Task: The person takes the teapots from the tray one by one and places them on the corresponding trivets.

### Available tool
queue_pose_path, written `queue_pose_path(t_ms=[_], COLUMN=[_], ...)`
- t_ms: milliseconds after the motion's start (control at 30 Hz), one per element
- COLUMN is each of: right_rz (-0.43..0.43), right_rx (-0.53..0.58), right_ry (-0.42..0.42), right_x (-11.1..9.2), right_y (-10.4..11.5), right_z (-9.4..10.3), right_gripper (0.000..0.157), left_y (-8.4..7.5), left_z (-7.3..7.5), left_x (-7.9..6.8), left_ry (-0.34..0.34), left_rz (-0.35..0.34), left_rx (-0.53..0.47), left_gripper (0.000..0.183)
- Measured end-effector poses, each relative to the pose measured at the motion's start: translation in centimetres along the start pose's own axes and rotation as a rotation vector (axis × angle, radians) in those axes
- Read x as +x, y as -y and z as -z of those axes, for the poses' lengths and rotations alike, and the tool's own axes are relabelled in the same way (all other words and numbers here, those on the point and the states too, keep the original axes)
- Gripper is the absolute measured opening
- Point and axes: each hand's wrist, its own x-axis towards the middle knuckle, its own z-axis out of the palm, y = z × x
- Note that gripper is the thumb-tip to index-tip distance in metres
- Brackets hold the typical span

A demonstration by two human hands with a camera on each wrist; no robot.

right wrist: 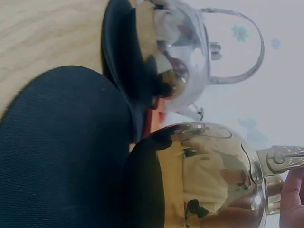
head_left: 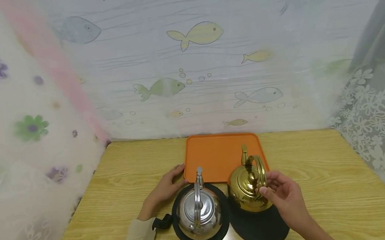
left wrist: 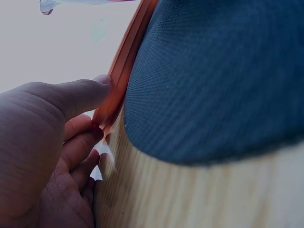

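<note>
My right hand [head_left: 288,197] holds the arched handle [head_left: 261,175] of a shiny gold kettle [head_left: 247,191] between thumb and fingers. Its spout points away, over the orange tray [head_left: 212,156]. In the head view the kettle overlaps the far part of a round black mat [head_left: 262,227] and the tray's near right corner. My left hand [head_left: 165,188] is at the tray's near left corner. In the left wrist view its thumb [left wrist: 88,95] lies against the tray's rim [left wrist: 122,71], with the other fingers curled at the corner below.
A silver kettle [head_left: 199,210] stands upright on a second black mat [head_left: 224,226], between my left forearm and the gold kettle. All this is on a wood-grain table [head_left: 326,184]. Fish-patterned sheeting [head_left: 207,96] hangs behind, with a floral sheet [head_left: 29,155] on the left and lace [head_left: 379,120] on the right.
</note>
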Motion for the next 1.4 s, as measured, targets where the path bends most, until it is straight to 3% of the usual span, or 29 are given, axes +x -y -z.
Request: queue_pose_path(t_ms=[400, 700, 1000, 1233, 1400], right_rz=[0.033, 0.012, -0.035, -0.009, -0.031], right_rx=[0.017, 0.052, 0.11, 0.185, 0.177], right_ry=[0.024, -0.023, -0.002, 0.054, 0.004], right_x=[-2.4, -4.0, -4.2, -4.3, -4.4], right_y=[-0.2, -0.4, -0.5, -0.4, -0.4], right_z=[0.1, 0.2, 0.5, 1.0, 0.6], right_gripper=[0.028, 0.03, 0.032, 0.035, 0.033], left_y=[0.3, 0.5, 0.2, 0.0, -0.1], left_z=[-0.1, 0.0, 0.2, 0.2, 0.1], left_x=[0.2, 0.0, -0.2, -0.3, -0.2], left_ry=[-0.009, -0.006, -0.007, 0.005, 0.017], left_rz=[0.021, 0.017, 0.008, -0.007, -0.015], left_rx=[0.021, 0.015, 0.017, 0.0, 0.005], left_gripper=[0.062, 0.062, 0.062, 0.062, 0.062])
